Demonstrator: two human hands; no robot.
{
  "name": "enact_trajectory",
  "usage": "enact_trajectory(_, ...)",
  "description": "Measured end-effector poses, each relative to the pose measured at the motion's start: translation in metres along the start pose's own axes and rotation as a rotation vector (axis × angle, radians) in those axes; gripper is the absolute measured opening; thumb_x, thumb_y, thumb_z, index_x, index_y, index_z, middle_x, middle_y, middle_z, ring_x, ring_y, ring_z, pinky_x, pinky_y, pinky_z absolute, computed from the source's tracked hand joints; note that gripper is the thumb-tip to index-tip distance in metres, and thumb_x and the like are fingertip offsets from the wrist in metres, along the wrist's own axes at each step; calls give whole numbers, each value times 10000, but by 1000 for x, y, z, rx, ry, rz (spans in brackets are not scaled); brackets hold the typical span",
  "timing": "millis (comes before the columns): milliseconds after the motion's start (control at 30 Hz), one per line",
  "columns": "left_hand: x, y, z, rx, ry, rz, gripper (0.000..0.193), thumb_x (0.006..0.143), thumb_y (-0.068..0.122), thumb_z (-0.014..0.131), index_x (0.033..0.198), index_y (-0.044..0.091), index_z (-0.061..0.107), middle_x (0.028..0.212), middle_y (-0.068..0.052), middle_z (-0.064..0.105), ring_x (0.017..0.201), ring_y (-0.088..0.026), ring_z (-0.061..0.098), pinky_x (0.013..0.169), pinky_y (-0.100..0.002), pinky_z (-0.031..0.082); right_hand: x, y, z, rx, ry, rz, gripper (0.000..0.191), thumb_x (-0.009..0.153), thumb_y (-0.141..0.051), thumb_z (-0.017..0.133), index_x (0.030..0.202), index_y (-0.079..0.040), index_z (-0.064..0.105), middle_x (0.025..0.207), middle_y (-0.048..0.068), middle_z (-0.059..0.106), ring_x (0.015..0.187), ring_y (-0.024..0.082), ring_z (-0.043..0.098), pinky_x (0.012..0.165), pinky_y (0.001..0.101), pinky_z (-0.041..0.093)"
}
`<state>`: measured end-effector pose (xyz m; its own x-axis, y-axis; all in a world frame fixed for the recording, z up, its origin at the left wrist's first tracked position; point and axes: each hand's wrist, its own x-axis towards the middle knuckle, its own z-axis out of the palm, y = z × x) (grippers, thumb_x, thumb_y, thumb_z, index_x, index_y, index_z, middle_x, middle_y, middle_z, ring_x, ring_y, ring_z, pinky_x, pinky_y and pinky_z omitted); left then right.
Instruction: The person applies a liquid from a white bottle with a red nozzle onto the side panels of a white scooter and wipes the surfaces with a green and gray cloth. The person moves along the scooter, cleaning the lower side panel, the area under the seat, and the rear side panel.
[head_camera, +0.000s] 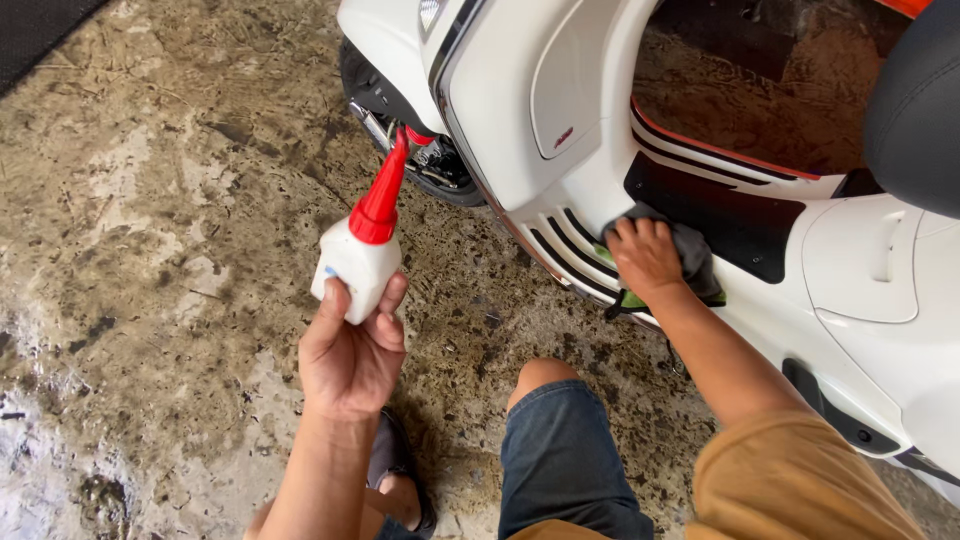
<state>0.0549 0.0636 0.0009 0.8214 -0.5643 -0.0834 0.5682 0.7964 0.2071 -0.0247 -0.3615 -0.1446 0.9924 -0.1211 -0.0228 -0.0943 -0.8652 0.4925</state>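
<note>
Left hand (350, 360) grips the bottle (358, 255), nozzle up; right hand (645, 258) presses a cloth (695, 255) on the scooter (560, 110) floorboard edge — wiping underway, panels already mostly white.

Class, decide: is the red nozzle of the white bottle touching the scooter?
Cannot tell. In the head view the nozzle tip overlaps the scooter's front wheel area, with no visible gap or clear contact.

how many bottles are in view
1: a white squeeze bottle with a red nozzle, held in the left hand beside the scooter's front. None other shows.
</note>
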Motion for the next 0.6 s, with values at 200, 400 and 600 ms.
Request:
enact_trajectory(200, -6, 5, 2, 11, -127, 19, 586, 1023, 202, 720, 1502, 7, 444, 1366, -211, 612, 1165, -364, 692, 774, -308, 669, 24, 2, -17, 67, 304, -20, 381, 897, -104, 624, 1241, -200, 756, 1247, 74, 620, 1015, 241, 536, 924, 428, 465)
enact_trajectory(400, 14, -20, -1, -4, -53, -69, 574, 1001, 197, 701, 1487, 19, 453, 1360, -239, 615, 1165, -363, 684, 767, -312, 673, 39, 6, -30, 123, 598, -57, 356, 847, -128, 639, 1163, -209, 781, 1195, 37, 602, 1111, 283, 528, 991, 467, 480)
enact_trajectory(600, 13, -22, 3, -25, -116, -73, 578, 1016, 206, 693, 1495, 2, 443, 1354, -242, 609, 1170, -365, 683, 775, -332, 675, 37, 8, -44, 132, 545, -72, 331, 946, -98, 650, 1234, -197, 782, 1243, 23, 612, 1037, 222, 512, 965, 413, 494)
